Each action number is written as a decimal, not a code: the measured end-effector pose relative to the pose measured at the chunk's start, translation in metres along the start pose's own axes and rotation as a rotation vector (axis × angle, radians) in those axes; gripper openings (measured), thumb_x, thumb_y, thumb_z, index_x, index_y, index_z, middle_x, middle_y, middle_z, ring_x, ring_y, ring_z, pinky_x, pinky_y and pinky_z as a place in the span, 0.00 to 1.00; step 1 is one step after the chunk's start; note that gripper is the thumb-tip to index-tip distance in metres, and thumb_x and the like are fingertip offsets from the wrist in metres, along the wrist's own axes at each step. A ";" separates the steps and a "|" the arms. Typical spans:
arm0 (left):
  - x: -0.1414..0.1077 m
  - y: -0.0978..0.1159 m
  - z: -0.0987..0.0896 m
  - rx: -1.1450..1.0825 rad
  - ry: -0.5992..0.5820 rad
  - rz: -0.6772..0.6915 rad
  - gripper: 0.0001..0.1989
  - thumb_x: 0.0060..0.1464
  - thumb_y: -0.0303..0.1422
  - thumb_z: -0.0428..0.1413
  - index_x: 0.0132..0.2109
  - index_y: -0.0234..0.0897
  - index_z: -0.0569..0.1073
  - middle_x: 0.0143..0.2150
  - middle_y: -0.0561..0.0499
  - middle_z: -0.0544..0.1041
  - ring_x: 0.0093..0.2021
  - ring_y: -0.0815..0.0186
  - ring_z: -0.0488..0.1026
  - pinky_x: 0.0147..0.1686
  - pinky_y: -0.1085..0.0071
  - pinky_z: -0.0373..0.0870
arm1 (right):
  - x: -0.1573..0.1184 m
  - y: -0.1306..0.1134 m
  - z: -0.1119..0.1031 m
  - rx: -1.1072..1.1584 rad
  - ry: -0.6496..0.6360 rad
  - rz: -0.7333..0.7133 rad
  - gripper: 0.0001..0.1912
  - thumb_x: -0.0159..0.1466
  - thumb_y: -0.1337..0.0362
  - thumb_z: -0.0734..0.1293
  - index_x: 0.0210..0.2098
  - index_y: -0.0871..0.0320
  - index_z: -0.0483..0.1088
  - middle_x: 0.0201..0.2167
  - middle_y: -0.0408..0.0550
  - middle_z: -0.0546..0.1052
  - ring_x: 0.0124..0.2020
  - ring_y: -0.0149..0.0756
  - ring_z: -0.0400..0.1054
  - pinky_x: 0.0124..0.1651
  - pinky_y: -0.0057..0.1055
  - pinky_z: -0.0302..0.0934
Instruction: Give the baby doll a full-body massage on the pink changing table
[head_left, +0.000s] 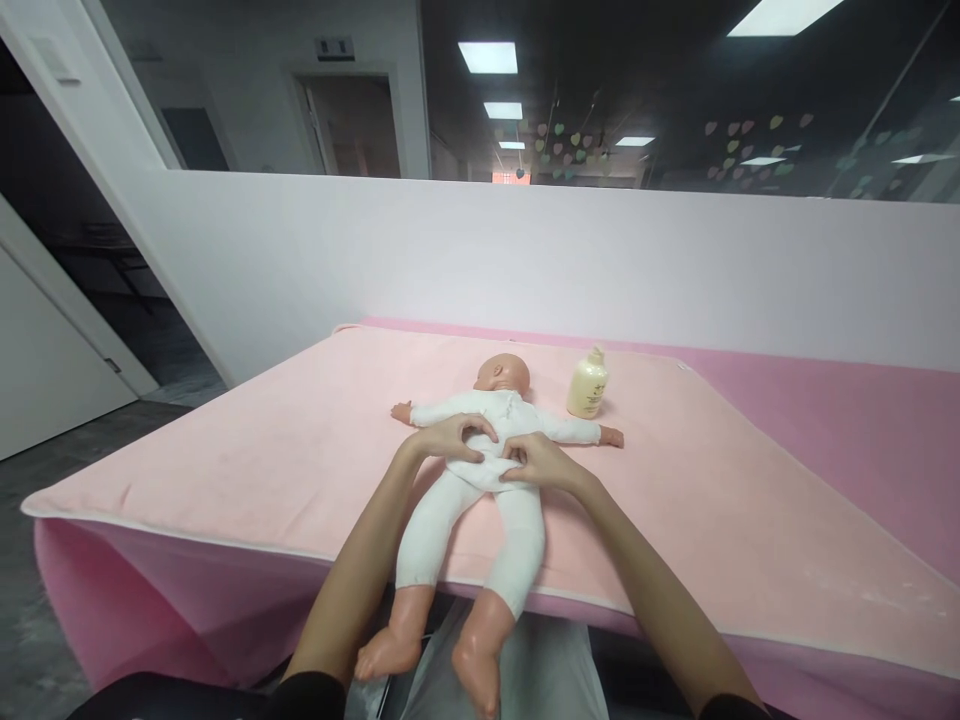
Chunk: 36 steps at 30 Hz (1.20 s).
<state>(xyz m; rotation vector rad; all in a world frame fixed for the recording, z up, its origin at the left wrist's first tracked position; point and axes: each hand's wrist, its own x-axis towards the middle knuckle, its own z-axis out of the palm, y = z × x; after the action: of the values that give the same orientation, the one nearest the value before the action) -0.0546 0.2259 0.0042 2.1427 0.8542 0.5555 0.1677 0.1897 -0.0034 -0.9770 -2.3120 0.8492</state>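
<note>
A baby doll [495, 405] in a white suit lies face down on the pink covered table, its head turned to the left and its arms spread. Its bare feet hang over the near edge. My left hand [455, 438] rests on the left side of the doll's lower back, thumb and fingers apart in a curve. On the right side of the lower back is my right hand [534, 462], its thumb and fingertips curled close together against the white cloth. Whether cloth is pinched between them is too small to tell.
A pale yellow bottle [587, 386] stands right of the doll's head. The pink table cover [262, 430] spreads to both sides. Behind it rises a white wall [525, 260] with windows above. A door [52, 340] is at the far left.
</note>
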 end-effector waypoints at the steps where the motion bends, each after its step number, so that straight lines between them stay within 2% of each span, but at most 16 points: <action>1: 0.001 -0.001 0.002 0.023 0.017 -0.008 0.17 0.39 0.28 0.59 0.41 0.40 0.75 0.44 0.50 0.75 0.47 0.61 0.70 0.48 0.66 0.65 | 0.000 -0.002 0.001 -0.019 0.001 0.001 0.05 0.51 0.65 0.70 0.25 0.58 0.69 0.23 0.38 0.68 0.26 0.28 0.59 0.28 0.25 0.50; 4: 0.006 -0.006 0.006 0.067 0.069 -0.039 0.16 0.37 0.26 0.57 0.39 0.39 0.75 0.40 0.51 0.76 0.42 0.62 0.71 0.43 0.68 0.67 | 0.000 -0.003 0.004 -0.042 0.025 0.008 0.12 0.48 0.58 0.73 0.24 0.57 0.68 0.21 0.38 0.66 0.24 0.28 0.57 0.26 0.26 0.48; 6: 0.008 -0.009 0.008 0.064 0.102 -0.061 0.14 0.36 0.26 0.57 0.36 0.37 0.75 0.36 0.51 0.76 0.38 0.64 0.71 0.38 0.70 0.67 | 0.003 -0.001 0.005 0.048 0.085 0.052 0.16 0.51 0.51 0.70 0.23 0.57 0.68 0.20 0.38 0.66 0.22 0.28 0.57 0.24 0.26 0.48; 9: 0.011 -0.011 0.010 0.014 0.141 -0.083 0.12 0.35 0.26 0.56 0.33 0.35 0.76 0.30 0.52 0.75 0.33 0.66 0.70 0.33 0.72 0.66 | 0.009 0.010 0.003 0.205 0.309 0.180 0.19 0.59 0.48 0.62 0.24 0.58 0.68 0.17 0.41 0.67 0.19 0.29 0.59 0.23 0.28 0.53; 11: 0.012 -0.012 0.010 -0.041 0.140 -0.095 0.12 0.35 0.25 0.56 0.32 0.34 0.76 0.29 0.52 0.75 0.31 0.67 0.69 0.31 0.73 0.64 | 0.011 0.019 -0.002 0.172 0.458 0.224 0.16 0.57 0.51 0.64 0.25 0.58 0.69 0.20 0.44 0.72 0.22 0.31 0.65 0.28 0.30 0.60; 12: 0.012 -0.012 0.009 -0.064 0.135 -0.100 0.12 0.35 0.25 0.56 0.32 0.34 0.77 0.28 0.53 0.75 0.30 0.68 0.69 0.30 0.73 0.64 | 0.011 0.023 -0.004 0.132 0.479 0.222 0.13 0.54 0.54 0.67 0.27 0.58 0.71 0.24 0.46 0.74 0.26 0.34 0.67 0.32 0.32 0.63; 15: 0.012 -0.012 0.008 -0.102 0.127 -0.107 0.11 0.35 0.25 0.56 0.31 0.33 0.77 0.27 0.53 0.75 0.28 0.69 0.68 0.29 0.74 0.63 | 0.007 0.030 -0.010 0.057 0.366 0.186 0.13 0.50 0.59 0.71 0.34 0.58 0.74 0.37 0.50 0.77 0.38 0.39 0.70 0.43 0.36 0.64; 18: 0.012 -0.013 0.007 -0.105 0.127 -0.078 0.10 0.36 0.25 0.57 0.31 0.33 0.77 0.29 0.52 0.76 0.30 0.69 0.69 0.30 0.74 0.63 | 0.003 0.030 -0.011 0.000 0.286 0.167 0.17 0.50 0.60 0.71 0.39 0.58 0.74 0.42 0.51 0.76 0.42 0.41 0.70 0.45 0.38 0.64; 22: 0.010 -0.012 0.007 -0.057 0.119 -0.045 0.10 0.38 0.26 0.57 0.33 0.34 0.78 0.31 0.51 0.77 0.33 0.67 0.71 0.34 0.73 0.65 | 0.003 0.029 -0.005 -0.047 0.306 0.154 0.18 0.51 0.61 0.71 0.42 0.58 0.73 0.43 0.52 0.75 0.44 0.43 0.69 0.47 0.40 0.63; 27: 0.007 -0.004 0.006 -0.032 0.096 0.005 0.11 0.42 0.29 0.58 0.36 0.34 0.78 0.35 0.49 0.78 0.35 0.65 0.72 0.36 0.71 0.66 | 0.008 0.034 0.002 -0.110 0.334 0.134 0.13 0.53 0.63 0.70 0.37 0.59 0.73 0.39 0.51 0.76 0.41 0.41 0.70 0.46 0.38 0.63; 29: 0.008 -0.004 0.007 -0.048 0.173 0.004 0.14 0.47 0.33 0.56 0.41 0.34 0.77 0.35 0.48 0.78 0.36 0.65 0.72 0.36 0.70 0.67 | 0.008 0.035 0.003 -0.120 0.341 0.124 0.11 0.53 0.64 0.70 0.36 0.59 0.73 0.38 0.50 0.77 0.39 0.39 0.70 0.44 0.36 0.62; 33: 0.013 -0.011 0.010 0.010 0.501 0.003 0.18 0.49 0.37 0.56 0.46 0.34 0.75 0.39 0.47 0.77 0.37 0.64 0.72 0.39 0.68 0.69 | 0.008 0.035 0.004 -0.122 0.353 0.123 0.09 0.53 0.65 0.69 0.34 0.59 0.71 0.34 0.46 0.76 0.35 0.36 0.68 0.40 0.32 0.60; 34: 0.014 -0.014 0.011 0.040 0.523 0.008 0.18 0.48 0.37 0.57 0.46 0.35 0.75 0.42 0.47 0.77 0.39 0.63 0.72 0.41 0.67 0.69 | 0.008 0.034 0.005 -0.125 0.354 0.126 0.08 0.53 0.66 0.69 0.34 0.59 0.71 0.33 0.46 0.76 0.34 0.35 0.68 0.39 0.31 0.60; 36: 0.015 -0.019 0.012 0.088 0.478 0.012 0.20 0.45 0.37 0.59 0.47 0.37 0.75 0.47 0.47 0.76 0.44 0.61 0.72 0.46 0.65 0.69 | 0.009 0.033 0.006 -0.133 0.358 0.131 0.06 0.54 0.67 0.69 0.33 0.59 0.71 0.31 0.45 0.75 0.33 0.34 0.67 0.38 0.30 0.59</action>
<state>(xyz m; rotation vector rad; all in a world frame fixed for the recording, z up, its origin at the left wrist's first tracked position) -0.0441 0.2406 -0.0163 2.1258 1.1369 1.0809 0.1728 0.2126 -0.0290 -1.2380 -2.0338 0.5213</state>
